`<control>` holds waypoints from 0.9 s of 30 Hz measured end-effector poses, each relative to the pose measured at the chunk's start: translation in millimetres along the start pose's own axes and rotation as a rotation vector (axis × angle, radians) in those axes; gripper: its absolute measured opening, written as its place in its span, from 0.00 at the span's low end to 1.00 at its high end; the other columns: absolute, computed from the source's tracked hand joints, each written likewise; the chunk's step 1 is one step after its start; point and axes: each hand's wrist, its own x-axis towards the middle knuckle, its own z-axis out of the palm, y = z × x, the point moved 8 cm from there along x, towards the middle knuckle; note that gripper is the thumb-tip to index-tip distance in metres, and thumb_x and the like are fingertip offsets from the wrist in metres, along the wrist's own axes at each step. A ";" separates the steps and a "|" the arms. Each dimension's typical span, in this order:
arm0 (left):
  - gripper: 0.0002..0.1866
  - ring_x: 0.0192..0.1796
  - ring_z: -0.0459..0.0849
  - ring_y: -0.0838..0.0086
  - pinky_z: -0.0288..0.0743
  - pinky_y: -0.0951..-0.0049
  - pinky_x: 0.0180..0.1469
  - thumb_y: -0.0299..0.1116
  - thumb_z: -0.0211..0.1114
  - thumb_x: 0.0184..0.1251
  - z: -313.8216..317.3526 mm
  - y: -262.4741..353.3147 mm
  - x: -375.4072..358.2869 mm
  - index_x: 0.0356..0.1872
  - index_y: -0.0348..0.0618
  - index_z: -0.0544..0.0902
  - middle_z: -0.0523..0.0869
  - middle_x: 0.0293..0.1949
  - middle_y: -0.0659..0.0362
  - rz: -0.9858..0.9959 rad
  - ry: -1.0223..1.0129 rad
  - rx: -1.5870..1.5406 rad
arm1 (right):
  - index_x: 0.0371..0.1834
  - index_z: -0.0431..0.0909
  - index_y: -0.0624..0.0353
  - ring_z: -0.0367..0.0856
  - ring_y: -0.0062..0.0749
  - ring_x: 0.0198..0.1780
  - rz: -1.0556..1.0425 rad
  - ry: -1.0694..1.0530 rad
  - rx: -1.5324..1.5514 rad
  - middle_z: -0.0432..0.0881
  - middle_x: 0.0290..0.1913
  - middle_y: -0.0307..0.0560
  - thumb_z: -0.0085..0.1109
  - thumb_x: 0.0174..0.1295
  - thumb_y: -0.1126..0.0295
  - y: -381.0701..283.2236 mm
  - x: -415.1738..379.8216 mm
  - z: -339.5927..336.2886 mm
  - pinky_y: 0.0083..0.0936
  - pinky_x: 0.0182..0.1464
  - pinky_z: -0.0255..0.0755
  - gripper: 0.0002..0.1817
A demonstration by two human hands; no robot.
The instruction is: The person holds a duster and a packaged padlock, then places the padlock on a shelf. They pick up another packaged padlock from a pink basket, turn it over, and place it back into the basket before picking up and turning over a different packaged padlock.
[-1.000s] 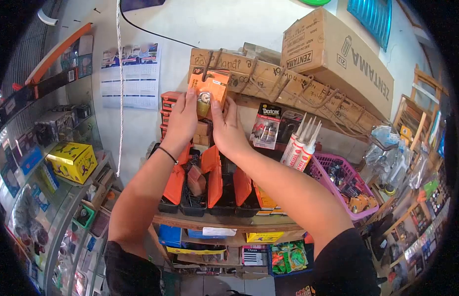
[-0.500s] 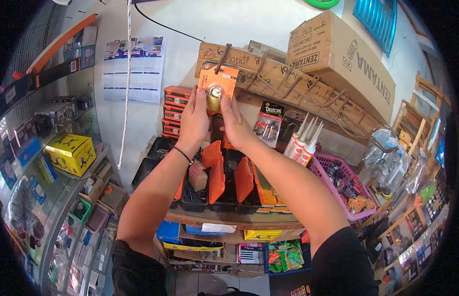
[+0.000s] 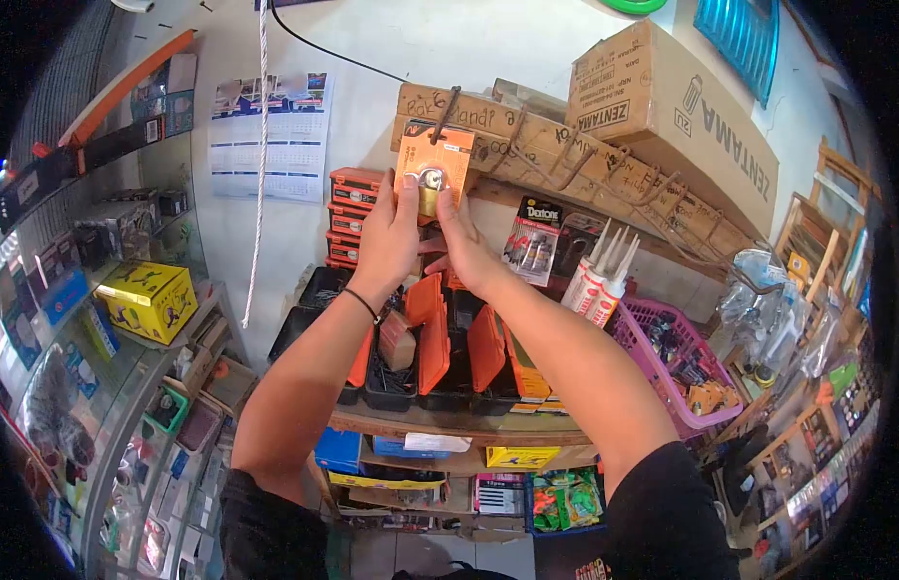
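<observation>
An orange padlock package (image 3: 450, 147) hangs from a metal hook on the wooden board (image 3: 488, 121), with a brass padlock (image 3: 429, 199) at its lower middle. My left hand (image 3: 388, 235) holds the package's left side, its thumb beside the padlock. On the right side my right hand (image 3: 461, 240) grips the package, thumb against the padlock's edge. The fingers behind the card are partly hidden. Below my hands stand black bins with orange lids (image 3: 435, 350).
A cardboard box (image 3: 676, 121) rests above the board at right. White sealant tubes (image 3: 597, 288) and a purple basket (image 3: 696, 411) stand right of my arms. A rope (image 3: 263, 174) hangs at left, near a glass shelf with a yellow box (image 3: 150, 302).
The view has shifted slightly, so the scene sits a little further right. Both hands stay on the package, which looks a little more upright.
</observation>
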 end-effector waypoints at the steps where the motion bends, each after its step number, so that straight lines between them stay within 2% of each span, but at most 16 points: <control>1: 0.35 0.59 0.68 0.59 0.60 0.72 0.59 0.52 0.40 0.67 -0.6 -0.1 -0.4 0.61 0.26 0.55 0.69 0.55 0.38 0.000 -0.001 0.004 | 0.66 0.41 0.47 0.76 0.33 0.42 -0.001 0.000 0.004 0.60 0.58 0.52 0.28 0.57 0.33 1.7 0.5 0.0 0.22 0.31 0.74 0.41; 4: 0.34 0.57 0.70 0.60 0.62 0.71 0.57 0.52 0.40 0.67 -1.7 7.7 -5.7 0.60 0.28 0.57 0.71 0.52 0.39 0.023 -0.005 0.040 | 0.66 0.42 0.49 0.75 0.33 0.42 0.013 0.036 -0.016 0.60 0.58 0.52 0.30 0.56 0.32 11.6 4.2 -4.5 0.23 0.29 0.74 0.42; 6: 0.31 0.55 0.72 0.61 0.63 0.70 0.55 0.51 0.39 0.68 -0.4 14.5 -11.6 0.59 0.33 0.61 0.74 0.50 0.42 0.048 -0.033 0.067 | 0.68 0.33 0.50 0.77 0.33 0.41 0.002 0.022 0.030 0.63 0.58 0.54 0.33 0.55 0.32 14.2 6.1 -5.3 0.21 0.25 0.71 0.46; 10: 0.28 0.53 0.73 0.62 0.64 0.70 0.54 0.50 0.39 0.68 -5.3 2.8 -18.4 0.58 0.36 0.63 0.75 0.48 0.45 -0.046 -0.049 0.092 | 0.68 0.35 0.50 0.77 0.33 0.42 -0.042 0.012 0.070 0.62 0.59 0.54 0.34 0.54 0.32 18.5 3.0 -1.2 0.20 0.25 0.71 0.46; 12: 0.27 0.54 0.73 0.62 0.63 0.70 0.54 0.50 0.40 0.68 -8.3 2.5 -18.9 0.58 0.38 0.63 0.75 0.49 0.46 0.039 -0.018 0.078 | 0.68 0.35 0.49 0.77 0.34 0.42 -0.026 0.024 0.140 0.61 0.60 0.55 0.35 0.54 0.32 21.5 -1.2 2.6 0.19 0.24 0.72 0.46; 16: 0.29 0.56 0.71 0.62 0.62 0.70 0.56 0.50 0.40 0.68 -10.1 -8.9 -25.1 0.59 0.35 0.62 0.72 0.52 0.44 -0.009 -0.056 0.023 | 0.67 0.36 0.48 0.78 0.35 0.41 -0.028 -0.017 0.147 0.59 0.61 0.56 0.35 0.54 0.32 31.6 -7.5 11.0 0.18 0.22 0.71 0.45; 18: 0.30 0.57 0.70 0.62 0.59 0.71 0.58 0.50 0.39 0.68 -14.5 -18.7 -25.9 0.58 0.29 0.61 0.72 0.52 0.43 -0.042 -0.026 0.039 | 0.66 0.42 0.50 0.78 0.34 0.40 -0.018 -0.049 0.133 0.61 0.59 0.54 0.35 0.54 0.32 30.9 -15.8 15.1 0.19 0.19 0.70 0.44; 19: 0.30 0.57 0.70 0.62 0.59 0.71 0.58 0.50 0.39 0.68 -14.8 -22.8 -28.8 0.58 0.29 0.61 0.72 0.52 0.43 -0.042 -0.029 0.046 | 0.66 0.42 0.50 0.78 0.34 0.40 -0.020 -0.048 0.141 0.61 0.59 0.54 0.35 0.54 0.32 32.9 -18.8 15.8 0.19 0.19 0.70 0.44; 21: 0.29 0.58 0.67 0.61 0.57 0.71 0.60 0.46 0.43 0.68 -23.8 -9.6 -42.4 0.57 0.26 0.60 0.69 0.54 0.42 0.001 0.080 0.100 | 0.62 0.49 0.54 0.79 0.33 0.33 0.024 -0.097 0.172 0.65 0.54 0.52 0.33 0.55 0.33 39.2 -25.9 22.8 0.20 0.17 0.69 0.41; 22: 0.29 0.58 0.67 0.61 0.57 0.71 0.60 0.46 0.43 0.68 -23.2 -3.5 -52.6 0.57 0.26 0.60 0.69 0.54 0.42 0.003 0.070 0.109 | 0.62 0.49 0.54 0.79 0.33 0.33 0.021 -0.090 0.183 0.65 0.54 0.52 0.33 0.55 0.33 40.3 -32.4 24.2 0.20 0.17 0.69 0.41; 24: 0.26 0.60 0.64 0.59 0.55 0.69 0.61 0.40 0.47 0.67 -23.4 17.0 -83.2 0.58 0.29 0.59 0.65 0.56 0.44 0.108 0.158 0.223 | 0.58 0.55 0.57 0.77 0.34 0.23 0.406 -0.175 0.379 0.70 0.46 0.52 0.32 0.57 0.35 65.7 -64.2 38.7 0.21 0.16 0.68 0.38; 26: 0.26 0.61 0.62 0.60 0.55 0.66 0.62 0.33 0.52 0.62 -7.9 23.5 -117.8 0.58 0.30 0.59 0.60 0.59 0.45 0.224 0.099 0.257 | 0.54 0.59 0.60 0.76 0.34 0.18 0.456 -0.273 0.310 0.73 0.38 0.53 0.33 0.60 0.42 76.0 -95.9 49.1 0.24 0.15 0.70 0.32; 27: 0.24 0.60 0.63 0.60 0.56 0.66 0.61 0.32 0.52 0.61 25.4 40.2 -138.0 0.56 0.31 0.61 0.63 0.58 0.45 0.307 -0.079 0.273 | 0.51 0.61 0.62 0.77 0.35 0.19 0.371 -0.395 0.209 0.73 0.37 0.53 0.34 0.60 0.46 71.3 -128.2 46.5 0.25 0.15 0.71 0.29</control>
